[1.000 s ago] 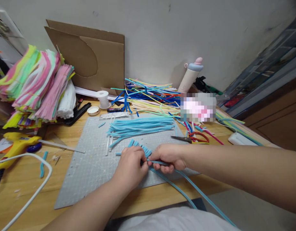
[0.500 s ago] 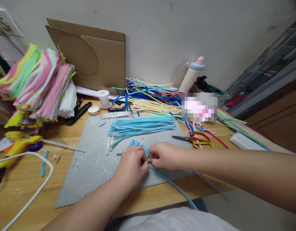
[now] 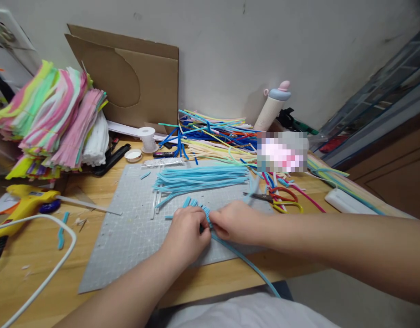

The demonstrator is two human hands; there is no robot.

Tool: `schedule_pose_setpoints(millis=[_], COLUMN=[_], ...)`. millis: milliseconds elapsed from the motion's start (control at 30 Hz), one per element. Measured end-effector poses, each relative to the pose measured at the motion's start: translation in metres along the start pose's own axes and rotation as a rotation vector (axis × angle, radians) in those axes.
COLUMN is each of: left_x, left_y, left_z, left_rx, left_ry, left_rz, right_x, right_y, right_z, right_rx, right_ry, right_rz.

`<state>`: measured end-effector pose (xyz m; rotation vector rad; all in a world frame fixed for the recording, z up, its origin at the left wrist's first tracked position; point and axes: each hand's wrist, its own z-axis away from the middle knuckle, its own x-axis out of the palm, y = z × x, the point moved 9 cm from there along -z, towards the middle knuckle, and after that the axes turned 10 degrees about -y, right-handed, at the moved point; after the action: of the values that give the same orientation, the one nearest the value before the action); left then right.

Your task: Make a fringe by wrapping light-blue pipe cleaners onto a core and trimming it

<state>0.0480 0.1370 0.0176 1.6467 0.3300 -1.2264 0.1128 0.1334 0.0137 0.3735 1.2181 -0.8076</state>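
A strand (image 3: 254, 184) swung up, left hand (image 3: 187, 231) and right hand (image 3: 236, 222) pinching closed on blue piece (image 3: 205, 212) (ribbed).

The right hand (image 3: 239, 222) has turned from curled fingers to a knuckles-up pinch at the pleated blue piece (image 3: 205, 212). One of two blue strands trailing lapward is gone from there; a motion-blurred blue strand (image 3: 253, 187) now crosses the scissors (image 3: 261, 197).
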Motion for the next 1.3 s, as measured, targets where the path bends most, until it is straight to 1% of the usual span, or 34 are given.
schedule_pose_setpoints(millis=[67, 133, 233, 300, 333, 433, 533, 633, 767, 833, 900, 1033, 1233, 1300], left_x=[0.0, 0.0, 0.0, 0.0, 0.0, 0.0, 0.001, 0.001, 0.0, 0.0, 0.0, 0.001, 0.0, 0.0], left_y=[0.0, 0.001, 0.001, 0.001, 0.0, 0.0, 0.0, 0.001, 0.001, 0.001, 0.001, 0.005, 0.009, 0.01], left_z=[0.0, 0.0, 0.0, 0.0, 0.0, 0.0, 0.0, -0.001, -0.001, -0.001, 0.001, 0.005, 0.007, 0.006], left_rx=[0.006, 0.008, 0.011, 0.013, 0.013, 0.013, 0.012, 0.01, 0.001, 0.001, 0.001, 0.019, 0.042, 0.047], left_ry=[0.001, 0.006, 0.005, 0.004, 0.006, 0.007, 0.003, -0.005, -0.012, -0.011, -0.004, -0.002, -0.009, -0.017], left_rz=[-0.003, -0.007, -0.006, -0.006, -0.008, -0.011, -0.008, -0.003, 0.001, -0.003, -0.013, -0.034, -0.054, -0.06], right_x=[0.01, 0.025, 0.041, 0.044, 0.044, 0.046, 0.049, 0.053, 0.055, 0.051, 0.048, 0.047, 0.051, 0.05], right_y=[0.019, 0.027, 0.025, 0.022, 0.021, 0.021, 0.024, 0.023, 0.018, 0.017, 0.013, 0.006, 0.009, 0.01], right_z=[-0.002, -0.002, 0.003, 0.005, 0.006, 0.006, 0.005, 0.007, 0.01, 0.008, 0.006, 0.005, 0.008, 0.008], right_rx=[0.214, 0.353, 0.468, 0.499, 0.51, 0.508, 0.507, 0.504, 0.527, 0.503, 0.448, 0.375, 0.42, 0.434], right_ry=[-0.067, -0.187, -0.37, -0.439, -0.46, -0.496, -0.475, -0.462, -0.476, -0.441, -0.422, -0.451, -0.491, -0.481], right_rz=[-0.33, -0.65, -1.039, -1.226, -1.285, -1.322, -1.317, -1.412, -1.532, -1.542, -1.534, -1.529, -1.592, -1.591])
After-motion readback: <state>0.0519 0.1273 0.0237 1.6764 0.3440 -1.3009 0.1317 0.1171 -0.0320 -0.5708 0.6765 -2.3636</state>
